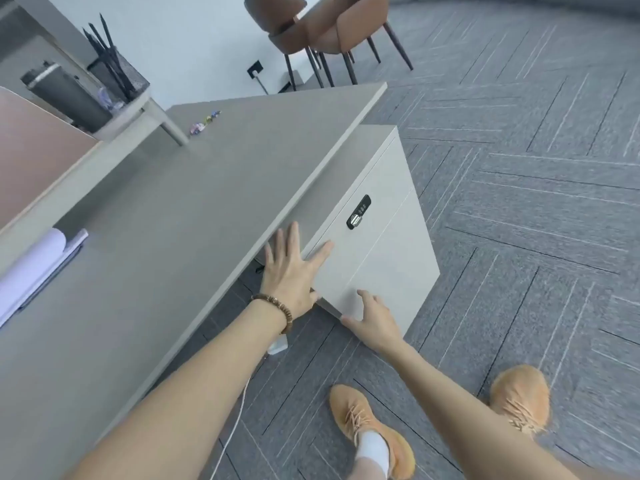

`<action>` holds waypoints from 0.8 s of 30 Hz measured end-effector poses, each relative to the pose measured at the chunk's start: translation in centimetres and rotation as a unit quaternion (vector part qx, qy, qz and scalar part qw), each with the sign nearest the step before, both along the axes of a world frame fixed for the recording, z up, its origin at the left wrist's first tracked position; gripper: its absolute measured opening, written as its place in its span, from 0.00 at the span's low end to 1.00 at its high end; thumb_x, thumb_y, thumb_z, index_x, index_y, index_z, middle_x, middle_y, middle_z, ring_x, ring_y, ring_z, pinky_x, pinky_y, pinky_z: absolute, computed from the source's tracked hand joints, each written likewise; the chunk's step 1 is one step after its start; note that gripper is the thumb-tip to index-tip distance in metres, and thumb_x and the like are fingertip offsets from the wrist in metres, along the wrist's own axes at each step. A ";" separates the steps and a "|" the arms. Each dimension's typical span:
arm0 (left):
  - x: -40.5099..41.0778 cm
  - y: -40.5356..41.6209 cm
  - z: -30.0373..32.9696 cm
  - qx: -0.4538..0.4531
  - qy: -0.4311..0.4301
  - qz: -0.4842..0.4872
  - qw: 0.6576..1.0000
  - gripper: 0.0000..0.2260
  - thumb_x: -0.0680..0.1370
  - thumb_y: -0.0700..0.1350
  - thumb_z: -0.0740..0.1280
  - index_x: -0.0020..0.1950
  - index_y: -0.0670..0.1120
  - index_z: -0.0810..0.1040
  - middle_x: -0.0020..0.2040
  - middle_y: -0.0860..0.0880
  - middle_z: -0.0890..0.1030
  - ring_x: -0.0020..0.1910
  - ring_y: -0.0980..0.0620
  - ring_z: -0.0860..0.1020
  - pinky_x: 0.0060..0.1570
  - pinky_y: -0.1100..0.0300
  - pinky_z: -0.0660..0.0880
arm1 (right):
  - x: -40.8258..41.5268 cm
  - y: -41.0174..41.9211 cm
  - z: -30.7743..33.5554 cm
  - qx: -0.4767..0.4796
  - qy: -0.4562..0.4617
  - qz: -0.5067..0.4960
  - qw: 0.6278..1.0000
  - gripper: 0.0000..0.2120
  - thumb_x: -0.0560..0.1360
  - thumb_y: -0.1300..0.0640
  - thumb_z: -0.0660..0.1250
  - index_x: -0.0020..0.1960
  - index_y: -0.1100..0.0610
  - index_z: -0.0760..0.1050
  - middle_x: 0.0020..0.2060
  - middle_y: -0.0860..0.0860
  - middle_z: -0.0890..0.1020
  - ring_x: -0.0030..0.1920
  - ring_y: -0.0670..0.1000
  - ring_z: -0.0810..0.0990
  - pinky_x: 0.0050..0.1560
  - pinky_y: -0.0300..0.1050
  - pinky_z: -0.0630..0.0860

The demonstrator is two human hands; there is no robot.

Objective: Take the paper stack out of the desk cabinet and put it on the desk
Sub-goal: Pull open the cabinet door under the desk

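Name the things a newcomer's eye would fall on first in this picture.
Two bare hands press on the pale cabinet door under the desk: the left hand flat, the right hand at its lower corner. Orange shoes stand out on the grey carpet below.

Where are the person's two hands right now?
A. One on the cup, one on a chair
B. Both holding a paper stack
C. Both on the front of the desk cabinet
C: the left hand lies spread and the right hand touches the desk cabinet front.
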State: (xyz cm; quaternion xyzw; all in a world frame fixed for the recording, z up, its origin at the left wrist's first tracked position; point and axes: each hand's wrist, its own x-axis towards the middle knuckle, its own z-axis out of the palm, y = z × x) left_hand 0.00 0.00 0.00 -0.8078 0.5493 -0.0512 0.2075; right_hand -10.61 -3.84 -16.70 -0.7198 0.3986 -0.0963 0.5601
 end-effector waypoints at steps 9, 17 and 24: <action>2.5 -0.6 -1.2 -0.040 0.031 -0.048 0.998 0.43 0.70 0.48 0.77 0.80 0.58 0.57 0.79 0.31 0.48 0.77 0.26 0.47 0.77 0.36 0.49 | 5.0 0.2 -3.5 0.023 -0.021 -0.128 0.991 0.57 0.66 0.48 0.77 0.80 0.53 0.40 0.78 0.58 0.54 0.77 0.61 0.59 0.72 0.57 0.65; 2.2 -0.7 -1.7 -0.044 0.005 -0.050 0.998 0.44 0.70 0.49 0.77 0.80 0.58 0.56 0.79 0.30 0.50 0.77 0.24 0.50 0.76 0.34 0.52 | 6.2 0.6 -3.9 -0.020 0.005 -0.173 0.985 0.57 0.65 0.48 0.75 0.80 0.53 0.40 0.78 0.59 0.55 0.78 0.60 0.57 0.75 0.57 0.60; 1.3 -0.7 -1.5 -0.023 -0.018 -0.031 0.999 0.43 0.73 0.50 0.74 0.80 0.60 0.50 0.79 0.31 0.46 0.77 0.26 0.48 0.77 0.35 0.51 | 3.5 0.6 -3.4 -0.070 0.019 -0.137 0.988 0.58 0.63 0.48 0.76 0.80 0.56 0.43 0.78 0.58 0.58 0.76 0.59 0.61 0.72 0.56 0.63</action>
